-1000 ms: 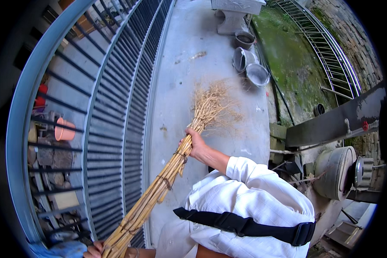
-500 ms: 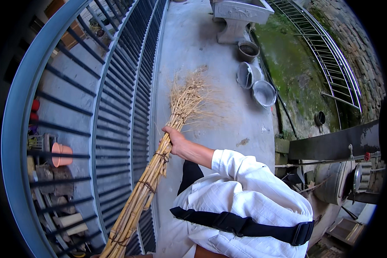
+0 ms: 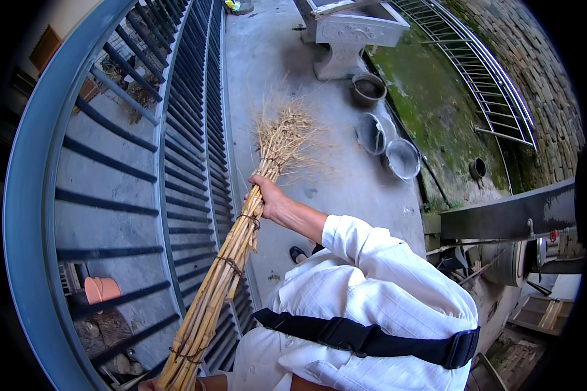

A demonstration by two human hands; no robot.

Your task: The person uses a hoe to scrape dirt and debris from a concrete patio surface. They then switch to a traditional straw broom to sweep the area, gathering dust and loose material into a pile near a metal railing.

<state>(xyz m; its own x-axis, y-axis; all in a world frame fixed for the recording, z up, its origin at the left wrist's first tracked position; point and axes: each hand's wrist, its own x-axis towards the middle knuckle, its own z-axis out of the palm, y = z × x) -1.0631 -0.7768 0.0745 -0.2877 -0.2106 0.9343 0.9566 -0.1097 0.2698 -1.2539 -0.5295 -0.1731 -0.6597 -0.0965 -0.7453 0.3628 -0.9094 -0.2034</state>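
A long broom (image 3: 218,264), made of bound yellow stalks with dry, feathery twigs at its far end, slants across from the lower left to the upper middle. Dark ties bind it at several points. My right hand (image 3: 267,197) grips the broom just below the bushy head, fingers closed round the stalks. At the bottom left, my left hand (image 3: 149,384) is closed on the handle's near end, mostly cut off by the picture's lower edge. The twig head is over the grey concrete floor (image 3: 346,195); whether it touches is hard to tell.
A blue-grey metal railing (image 3: 29,215) runs along the left, a pink pot (image 3: 102,289) beyond it. Ahead stand a stone trough (image 3: 359,32), a dark pot (image 3: 368,90) and two grey buckets (image 3: 403,159). Mossy ground (image 3: 430,98) lies to the right, past the buckets.
The view has shifted forward along the railing, so the trough and buckets sit lower in it. A dark shoe now shows beside my white shirt. Both hands keep their hold on the broom.
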